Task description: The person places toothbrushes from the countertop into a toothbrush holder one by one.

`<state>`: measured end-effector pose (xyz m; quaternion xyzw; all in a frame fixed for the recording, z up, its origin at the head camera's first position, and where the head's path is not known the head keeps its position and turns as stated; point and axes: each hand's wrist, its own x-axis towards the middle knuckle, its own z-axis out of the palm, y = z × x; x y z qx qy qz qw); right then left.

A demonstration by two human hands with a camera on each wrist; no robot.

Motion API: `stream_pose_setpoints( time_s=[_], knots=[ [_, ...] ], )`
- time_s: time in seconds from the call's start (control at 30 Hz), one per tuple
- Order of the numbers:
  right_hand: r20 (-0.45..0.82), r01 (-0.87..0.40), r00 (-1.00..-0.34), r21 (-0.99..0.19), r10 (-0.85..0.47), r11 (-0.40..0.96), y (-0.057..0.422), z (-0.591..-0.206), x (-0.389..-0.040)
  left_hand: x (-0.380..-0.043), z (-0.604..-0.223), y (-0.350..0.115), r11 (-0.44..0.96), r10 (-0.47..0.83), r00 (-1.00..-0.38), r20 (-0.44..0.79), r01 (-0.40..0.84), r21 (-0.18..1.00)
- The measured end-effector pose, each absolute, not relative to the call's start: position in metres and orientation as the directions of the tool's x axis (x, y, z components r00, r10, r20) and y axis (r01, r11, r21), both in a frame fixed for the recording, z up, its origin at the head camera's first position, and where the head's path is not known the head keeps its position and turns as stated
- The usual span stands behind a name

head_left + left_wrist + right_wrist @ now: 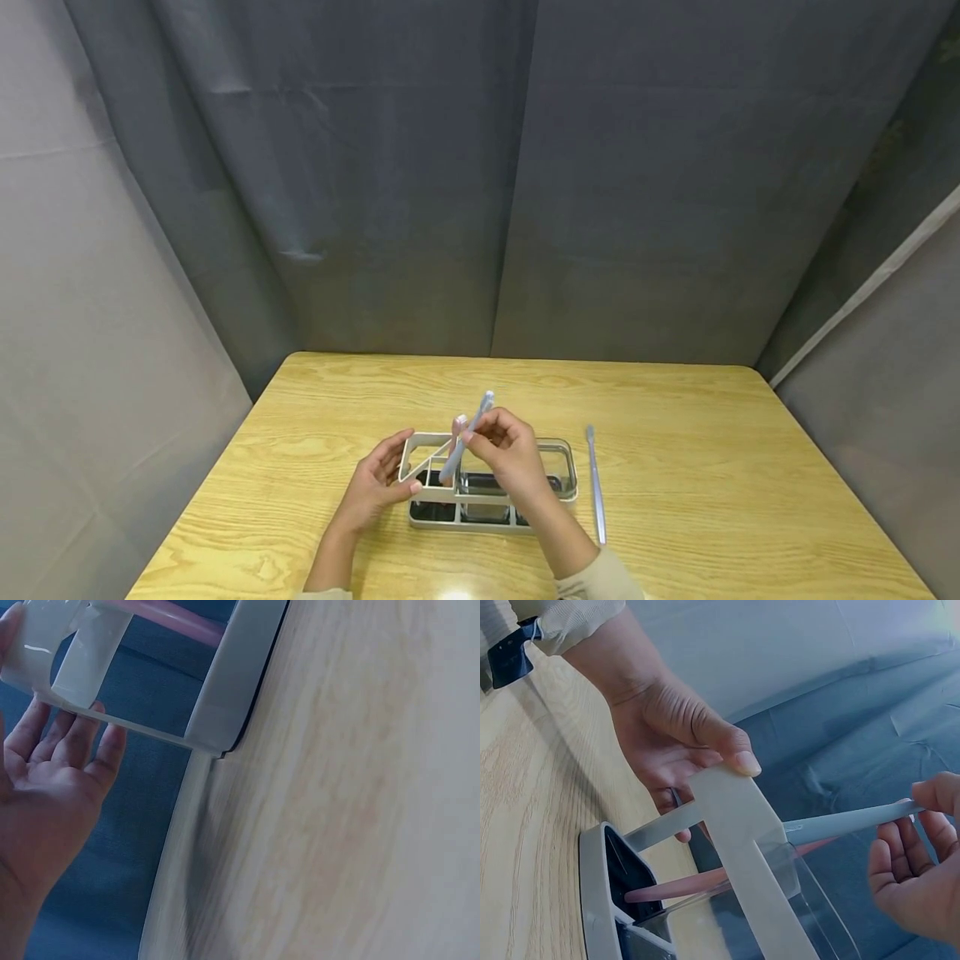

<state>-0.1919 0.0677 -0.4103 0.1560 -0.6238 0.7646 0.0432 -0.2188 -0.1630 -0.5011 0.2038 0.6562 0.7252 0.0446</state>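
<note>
A pale toothbrush holder [480, 498] with a divided top frame, clear cup and dark-lined base stands on the table. My left hand [371, 492] grips the top frame's left end, thumb at the front and fingers [79, 739] along the far side. Between thumb and fingertips, my right hand [513, 458] pinches a light blue toothbrush [847, 823], bristle end up. Its lower end points down at the frame's small left compartments, tilted. A pink toothbrush [682, 886] stands leaning inside the holder, its tip in the base, its head [459, 422] just behind the blue one.
Right of the holder lies another bluish-purple toothbrush [596, 487], pointing away from me. The wooden table [712, 467] ends at a back edge before dark grey curtains [637, 208]. Lighter cloth [97, 292] hangs on the left side.
</note>
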Motion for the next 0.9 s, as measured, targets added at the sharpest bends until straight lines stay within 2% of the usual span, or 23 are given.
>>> stream_pose_setpoints(
  time_s=[0.17, 0.33, 0.57, 0.9],
  knots=[
    [0.266, -0.249, -0.955, -0.959, -0.131, -0.138, 0.065, -0.406, -0.191, -0.218, -0.501, -0.162, -0.133, 0.33, -0.915, 0.23, 0.196, 0.972],
    [0.275, -0.279, -0.951, -0.96, -0.14, 0.01, 0.062, -0.394, -0.185, -0.219, -0.501, -0.163, -0.138, 0.331, -0.915, 0.229, 0.193, 0.971],
    [0.266, -0.297, -0.95, -0.931, -0.163, 0.214, 0.061, -0.412, -0.196, -0.218, -0.5, -0.163, -0.136, 0.325, -0.917, 0.23, 0.195, 0.971],
    [0.265, -0.324, -0.938, -0.898, -0.222, 0.298, 0.061, -0.424, -0.205, -0.218, -0.501, -0.162, -0.139, 0.324, -0.916, 0.237, 0.202, 0.969]
  ],
)
